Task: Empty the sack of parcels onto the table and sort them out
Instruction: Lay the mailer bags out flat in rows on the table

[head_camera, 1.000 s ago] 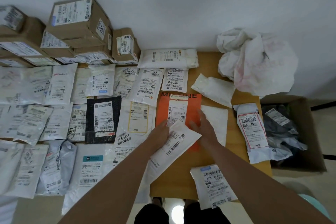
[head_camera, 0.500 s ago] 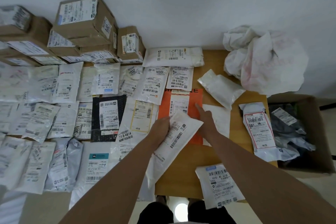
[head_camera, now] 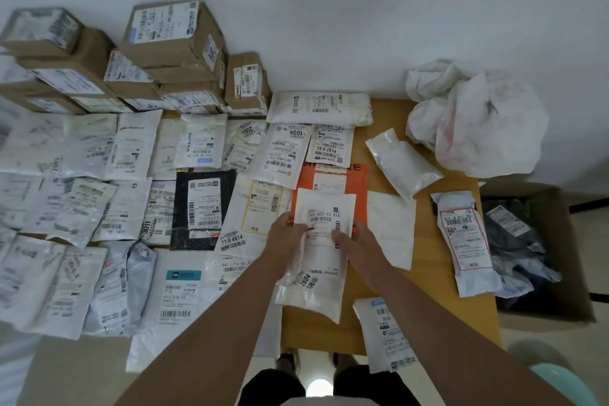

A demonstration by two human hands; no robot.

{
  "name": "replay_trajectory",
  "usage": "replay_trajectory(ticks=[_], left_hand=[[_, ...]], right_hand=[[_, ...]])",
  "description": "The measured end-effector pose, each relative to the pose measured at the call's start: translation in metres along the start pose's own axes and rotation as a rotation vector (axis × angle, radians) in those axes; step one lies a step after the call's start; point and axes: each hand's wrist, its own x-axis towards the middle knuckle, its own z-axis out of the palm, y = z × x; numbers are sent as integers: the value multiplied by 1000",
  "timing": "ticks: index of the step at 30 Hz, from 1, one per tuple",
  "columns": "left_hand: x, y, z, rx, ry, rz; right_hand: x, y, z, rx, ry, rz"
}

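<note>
Both hands on one white parcel [head_camera: 321,241], label up, lying lengthwise over the lower part of the orange mailer [head_camera: 357,194] and the bare table [head_camera: 425,313] in front of it. Left hand [head_camera: 288,241] grips the parcel's left edge, thumb curled onto the label. Right hand [head_camera: 356,241] grips the right edge, thumb likewise on top. Label reads "502 602-12 815"; "2604" handwritten lower down.

Sack [head_camera: 474,119] lies crumpled and slack at the table's far right corner, against the wall.

Rest of the parcels: flat white mailers in rough rows across the left and centre, labels mostly up. A black mailer [head_camera: 204,208] sits among them. Brown boxes [head_camera: 171,53] stacked along the far left against the wall. A long white parcel [head_camera: 319,107] lies crosswise at the far edge, just right of the boxes.

Right of the held parcel: a plain white mailer [head_camera: 390,227], no label showing, touching the orange one's edge. A plain white pouch [head_camera: 402,161] beyond it, tilted. A red-labelled parcel [head_camera: 468,244] at the right edge. Another labelled parcel [head_camera: 384,333] overhangs the near edge.

An open carton [head_camera: 560,303] stands beside the table on the right, dark bags inside.
</note>
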Motion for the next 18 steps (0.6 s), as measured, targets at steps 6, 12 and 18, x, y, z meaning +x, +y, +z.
replay_trajectory(ticks=[6, 12, 18], left_hand=[[-8, -9, -37, 136, -44, -4], [-16, -23, -44, 289, -194, 74], [-25, -43, -38, 311, -226, 112]], right_hand=[[-3, 4, 18, 66, 39, 37], [-29, 17, 17, -48, 207, -94], [-77, 113, -17, -1011, 778, -204]])
